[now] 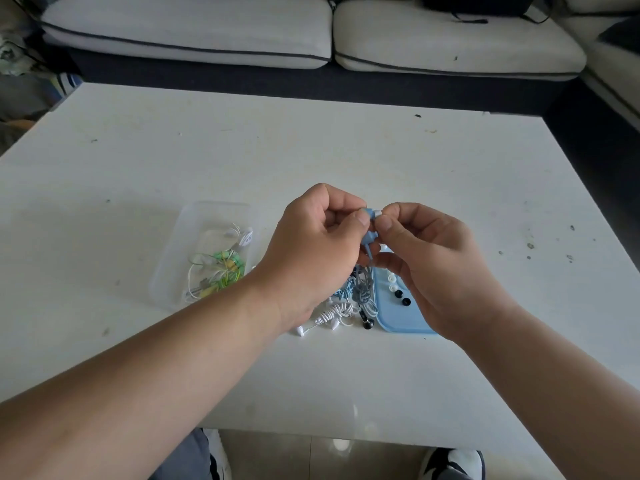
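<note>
Above the white table [346, 157], my left hand [318, 251] pinches a light blue earbud [369, 230] between thumb and fingers. My right hand [433, 261] pinches the small white ear tip [378, 213] at the earbud's end. The blue cable [370, 259] hangs down from the earbud into a tangle of blue and grey cable [358, 289] on the table. A light blue tray [398, 320] under my right hand holds white and black ear tips [398, 292].
A clear plastic box [204, 251] left of my hands holds green, yellow and white earphones. White earphones [329, 317] and a black earbud [367, 323] lie near the tray. A grey sofa [277, 29] runs along the far side.
</note>
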Motion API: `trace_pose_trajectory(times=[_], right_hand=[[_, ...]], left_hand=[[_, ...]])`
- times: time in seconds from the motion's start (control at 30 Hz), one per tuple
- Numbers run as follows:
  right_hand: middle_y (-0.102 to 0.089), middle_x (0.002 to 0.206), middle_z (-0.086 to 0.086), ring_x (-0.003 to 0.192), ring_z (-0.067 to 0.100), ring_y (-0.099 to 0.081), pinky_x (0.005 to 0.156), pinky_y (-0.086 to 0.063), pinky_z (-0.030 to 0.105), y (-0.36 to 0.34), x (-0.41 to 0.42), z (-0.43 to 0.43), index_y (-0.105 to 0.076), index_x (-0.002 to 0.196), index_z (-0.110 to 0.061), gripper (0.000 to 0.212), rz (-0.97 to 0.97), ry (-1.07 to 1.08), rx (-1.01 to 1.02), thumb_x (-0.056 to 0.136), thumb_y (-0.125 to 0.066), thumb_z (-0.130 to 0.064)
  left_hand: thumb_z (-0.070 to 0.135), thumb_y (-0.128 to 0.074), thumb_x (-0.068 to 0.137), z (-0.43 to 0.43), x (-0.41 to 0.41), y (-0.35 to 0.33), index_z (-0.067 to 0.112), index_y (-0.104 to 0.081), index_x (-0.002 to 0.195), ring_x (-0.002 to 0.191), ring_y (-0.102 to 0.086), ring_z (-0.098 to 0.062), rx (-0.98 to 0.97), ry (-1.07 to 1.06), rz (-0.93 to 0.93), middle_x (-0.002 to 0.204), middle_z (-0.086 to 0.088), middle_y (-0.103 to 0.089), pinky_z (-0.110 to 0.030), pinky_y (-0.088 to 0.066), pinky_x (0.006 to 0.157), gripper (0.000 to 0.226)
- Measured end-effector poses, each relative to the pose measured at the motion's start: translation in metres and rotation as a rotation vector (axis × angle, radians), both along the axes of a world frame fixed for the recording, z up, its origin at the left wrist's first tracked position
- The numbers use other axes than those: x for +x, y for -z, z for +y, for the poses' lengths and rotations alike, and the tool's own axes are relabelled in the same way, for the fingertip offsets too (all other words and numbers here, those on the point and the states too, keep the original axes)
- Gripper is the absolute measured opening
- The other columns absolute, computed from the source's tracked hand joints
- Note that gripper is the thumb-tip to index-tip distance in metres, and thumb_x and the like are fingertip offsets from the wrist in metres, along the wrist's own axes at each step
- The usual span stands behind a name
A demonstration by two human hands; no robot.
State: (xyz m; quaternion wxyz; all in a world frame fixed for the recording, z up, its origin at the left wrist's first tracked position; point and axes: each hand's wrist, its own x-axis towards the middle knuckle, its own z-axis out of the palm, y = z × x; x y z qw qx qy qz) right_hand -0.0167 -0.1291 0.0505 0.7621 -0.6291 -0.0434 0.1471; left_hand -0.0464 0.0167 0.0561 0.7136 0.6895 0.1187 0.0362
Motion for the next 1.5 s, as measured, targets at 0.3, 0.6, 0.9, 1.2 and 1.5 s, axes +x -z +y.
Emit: trace_pose_trajectory(times=[0.3,0.6,0.9,1.2,1.5], right_hand=[[-0.075,0.085,0.022,0.077,0.035,-0.072,0.08,-0.061,0.04,0.001,0.0,-0.002,-0.071,0.092,0.005,0.004,-0.016,0.098,0.009,0.091,-0.069,0.003],[-0.075,0.086,0.02,0.076,0.03,-0.072,0.078,-0.061,0.039,-0.003,0.003,-0.01,-0.069,0.09,0.001,0.006,0.035,0.051,0.028,0.094,-0.065,-0.001],[-0.074,0.086,0.017,0.081,0.03,-0.069,0.08,-0.059,0.038,0.003,0.005,-0.011,-0.071,0.105,0.003,0.025,0.079,-0.049,0.084,0.089,-0.066,-0.016],[-0.071,0.085,0.014,0.084,0.029,-0.068,0.081,-0.059,0.038,0.005,0.006,-0.015,-0.068,0.107,0.0,0.023,0.18,-0.135,0.113,0.094,-0.062,-0.018],[-0.075,0.087,0.019,0.075,0.03,-0.074,0.078,-0.061,0.038,0.001,0.009,-0.018,-0.071,0.097,-0.002,0.009,0.046,-0.048,0.064,0.091,-0.064,-0.005]], left_hand=[[0.006,-0.064,0.1,0.003,0.001,-0.002,0.006,-0.066,0.107,0.067,-0.073,-0.018,-0.018,0.01,0.029,0.087,-0.014,-0.074,-0.025,-0.055,0.06,0.007],[0.006,-0.063,0.101,0.003,0.003,-0.003,0.01,-0.069,0.101,0.068,-0.071,-0.019,-0.116,0.048,0.063,0.079,-0.007,-0.074,-0.036,-0.054,0.07,0.007],[0.005,-0.063,0.1,0.004,0.002,-0.004,0.01,-0.07,0.099,0.067,-0.069,-0.018,-0.157,0.086,0.074,0.079,-0.005,-0.075,-0.028,-0.053,0.061,0.008],[0.0,-0.064,0.098,0.008,0.003,-0.01,0.002,-0.069,0.104,0.06,-0.068,-0.015,-0.281,0.133,0.158,0.08,-0.009,-0.073,-0.021,-0.052,0.053,0.008],[0.001,-0.065,0.097,0.006,0.004,-0.013,0.009,-0.071,0.102,0.063,-0.067,-0.018,-0.327,0.101,0.204,0.082,-0.009,-0.073,-0.021,-0.051,0.052,0.011]])
